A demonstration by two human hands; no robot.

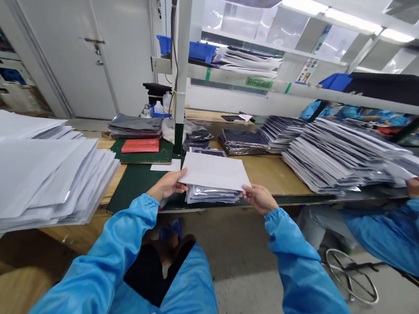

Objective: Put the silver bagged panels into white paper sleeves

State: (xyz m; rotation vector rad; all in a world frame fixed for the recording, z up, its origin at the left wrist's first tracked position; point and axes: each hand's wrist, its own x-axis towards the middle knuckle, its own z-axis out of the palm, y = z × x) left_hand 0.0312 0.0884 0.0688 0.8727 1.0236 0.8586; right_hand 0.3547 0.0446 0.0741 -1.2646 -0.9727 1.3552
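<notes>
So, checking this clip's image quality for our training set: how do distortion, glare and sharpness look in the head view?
Head view: wide-angle distortion tilts the shelf upright and stretches the blue sleeve toward the frame edge; ceiling lights glare at upper right; the white sheet looks sharp, without obvious motion blur.

We are looking along a wooden workbench (278, 172) with a dark green mat (135, 194) lying across it. A small pile of silver bags (213, 196) is sitting on the mat, a red packet (140, 145) is resting further back, tall stacks of white sleeves (33, 174) are spreading leftward, and fanned stacks of dark-and-silver bags (331, 156) are crowding the right.
</notes>
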